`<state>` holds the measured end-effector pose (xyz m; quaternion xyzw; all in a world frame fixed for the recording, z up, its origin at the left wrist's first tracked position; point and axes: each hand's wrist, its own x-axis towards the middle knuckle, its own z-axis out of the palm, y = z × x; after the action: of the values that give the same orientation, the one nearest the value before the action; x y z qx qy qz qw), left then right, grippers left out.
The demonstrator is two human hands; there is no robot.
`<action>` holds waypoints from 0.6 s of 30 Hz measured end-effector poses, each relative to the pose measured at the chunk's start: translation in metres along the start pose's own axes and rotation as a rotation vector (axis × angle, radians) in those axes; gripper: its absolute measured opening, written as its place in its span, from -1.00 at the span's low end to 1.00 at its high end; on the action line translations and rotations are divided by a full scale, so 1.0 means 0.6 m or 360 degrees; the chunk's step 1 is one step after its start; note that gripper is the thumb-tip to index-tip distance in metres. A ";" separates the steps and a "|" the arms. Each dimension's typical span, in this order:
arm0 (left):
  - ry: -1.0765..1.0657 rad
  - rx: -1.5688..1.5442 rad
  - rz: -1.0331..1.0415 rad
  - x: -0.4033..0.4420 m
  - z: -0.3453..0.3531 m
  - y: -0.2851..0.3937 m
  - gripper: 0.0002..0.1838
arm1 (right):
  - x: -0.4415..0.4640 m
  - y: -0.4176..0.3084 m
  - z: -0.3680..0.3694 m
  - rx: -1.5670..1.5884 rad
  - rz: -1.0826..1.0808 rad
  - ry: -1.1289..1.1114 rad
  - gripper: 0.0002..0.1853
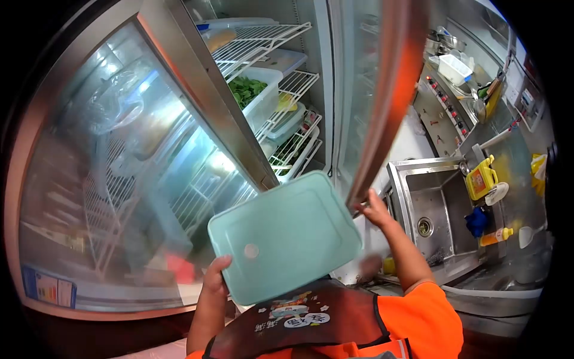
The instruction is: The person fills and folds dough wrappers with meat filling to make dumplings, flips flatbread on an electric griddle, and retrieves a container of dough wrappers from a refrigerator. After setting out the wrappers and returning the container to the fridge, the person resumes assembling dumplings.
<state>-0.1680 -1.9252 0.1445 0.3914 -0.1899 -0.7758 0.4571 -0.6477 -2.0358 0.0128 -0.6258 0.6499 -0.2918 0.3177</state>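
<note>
A pale green lid (pixel 293 239) lies flat between the 2 grips, in front of the fridge; whether a box sits under it, I cannot tell. The left grip (pixel 216 276) holds its near left corner, thumb on top and the other fingers hidden beneath. A small round mark (pixel 251 251) shows on the lid, just beyond that thumb.

The right grip (pixel 373 209) is at the lower edge of the open fridge door (pixel 394 96), near the lid's right side but apart from it; how tightly its fingers close, I cannot tell.

Ahead of both grips, wire shelves (pixel 257 51) stand in the fridge, with a clear tub (pixel 273 102) of green leaves (pixel 246 90) on 1 of them. Left of the left grip is a glass door (pixel 119 173), cloudy, with a sticker (pixel 51 287) low down.

Right of the right grip is a steel sink (pixel 439 203), with a yellow jug (pixel 480 179), a blue cloth (pixel 476 221) and a bottle (pixel 495 237) along its far side. Farther ahead of that grip lies a white tub (pixel 454 70).
</note>
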 end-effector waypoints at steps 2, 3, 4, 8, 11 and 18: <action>0.0015 0.0014 0.0075 0.016 0.044 -0.001 -0.30 | -0.014 0.040 -0.041 0.0008 -0.0023 0.0177 -0.26; 0.0022 0.0022 0.0109 0.025 0.076 -0.001 -0.31 | -0.015 0.067 -0.055 0.0105 -0.0080 0.0224 -0.25; -0.0003 0.0007 0.0148 0.036 0.118 0.000 -0.31 | -0.010 0.088 -0.073 0.0200 -0.0145 0.0271 -0.24; -0.0059 0.0047 0.0258 0.091 0.289 0.044 -0.31 | -0.004 0.138 -0.133 0.0330 -0.0178 0.0133 -0.15; -0.0291 0.0009 0.0478 0.169 0.399 0.096 -0.28 | -0.016 0.120 -0.159 0.0180 -0.0061 0.0149 -0.09; -0.0134 -0.0223 0.0720 0.377 0.524 0.326 -0.42 | -0.013 0.118 -0.147 0.0092 -0.0061 0.0152 -0.06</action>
<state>-0.3659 -2.2392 0.3694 0.2735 -0.2373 -0.6806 0.6369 -0.7607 -2.0262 0.0140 -0.6140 0.6436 -0.3459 0.2986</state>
